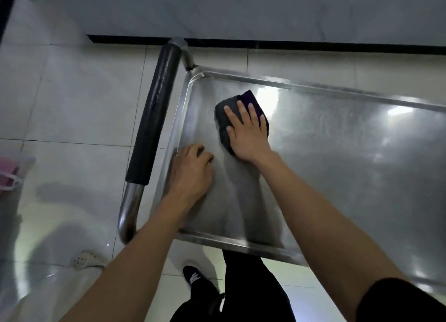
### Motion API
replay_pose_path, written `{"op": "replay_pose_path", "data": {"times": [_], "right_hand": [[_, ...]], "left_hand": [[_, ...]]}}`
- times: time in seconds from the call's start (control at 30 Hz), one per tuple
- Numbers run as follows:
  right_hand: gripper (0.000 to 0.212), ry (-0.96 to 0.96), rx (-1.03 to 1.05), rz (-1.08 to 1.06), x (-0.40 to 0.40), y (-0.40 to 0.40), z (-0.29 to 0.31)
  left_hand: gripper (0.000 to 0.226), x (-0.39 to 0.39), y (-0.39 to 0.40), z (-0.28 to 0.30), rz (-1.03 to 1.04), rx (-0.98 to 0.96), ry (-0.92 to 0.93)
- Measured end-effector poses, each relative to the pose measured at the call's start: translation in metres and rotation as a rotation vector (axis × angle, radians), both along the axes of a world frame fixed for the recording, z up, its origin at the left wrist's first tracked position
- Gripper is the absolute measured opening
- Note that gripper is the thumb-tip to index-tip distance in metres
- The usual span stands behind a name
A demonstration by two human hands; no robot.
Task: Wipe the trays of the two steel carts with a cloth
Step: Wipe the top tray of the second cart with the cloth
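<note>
on the top tray [337,152] of the steel cart, seen from the head camera, the right hand [248,133] lies flat on a dark cloth [223,118], its fingers [241,109] straight and spread, pressing the cloth against the steel near the tray's far left corner. just beside it the left hand [190,172] rests on the bare tray by the left rim, fingers curled under and holding nothing. a black padded handle [154,114] runs along the cart's left end, apart from both hands. below the tray's near edge a dark shoe [193,277] stands on the pale tiled floor [72,104], and a light perforated shoe [87,261] shows further left
</note>
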State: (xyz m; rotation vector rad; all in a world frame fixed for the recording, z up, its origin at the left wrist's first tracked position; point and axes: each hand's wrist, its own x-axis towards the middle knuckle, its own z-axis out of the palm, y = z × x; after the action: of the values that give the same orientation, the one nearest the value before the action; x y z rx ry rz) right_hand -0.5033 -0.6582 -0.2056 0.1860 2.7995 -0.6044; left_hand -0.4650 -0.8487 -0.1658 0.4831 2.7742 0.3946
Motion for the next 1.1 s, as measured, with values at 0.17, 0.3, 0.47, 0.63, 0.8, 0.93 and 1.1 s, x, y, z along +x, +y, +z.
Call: {"op": "replay_pose_path", "data": {"times": [0.17, 0.3, 0.47, 0.63, 0.8, 0.93, 1.1], "right_hand": [[0.056, 0.057, 0.027, 0.060, -0.084, 0.025, -0.002], [0.057, 0.095, 0.052, 0.082, -0.107, 0.016, -0.005], [0.056, 0.097, 0.049, 0.159, -0.098, 0.000, -0.004], [0.056, 0.077, 0.039, 0.294, -0.063, -0.032, -0.001], [0.056, 0.073, 0.039, 0.402, -0.014, -0.061, -0.002], [0.056, 0.068, 0.053, 0.490, 0.030, -0.078, -0.003], [0.056, 0.064, 0.039, 0.665, 0.104, -0.104, -0.004]], "left_hand": [[0.029, -0.019, 0.012, 0.002, 0.057, 0.002, -0.035], [0.031, -0.004, 0.008, 0.003, 0.068, 0.002, -0.061], [0.035, 0.034, -0.006, 0.003, 0.123, -0.006, -0.097], [0.034, 0.082, -0.023, -0.001, 0.181, -0.010, -0.099], [0.031, 0.141, -0.042, -0.007, 0.188, 0.014, -0.004], [0.037, 0.196, -0.050, -0.010, 0.208, -0.011, 0.108], [0.038, 0.255, -0.053, -0.013, 0.303, 0.036, 0.225]]}}
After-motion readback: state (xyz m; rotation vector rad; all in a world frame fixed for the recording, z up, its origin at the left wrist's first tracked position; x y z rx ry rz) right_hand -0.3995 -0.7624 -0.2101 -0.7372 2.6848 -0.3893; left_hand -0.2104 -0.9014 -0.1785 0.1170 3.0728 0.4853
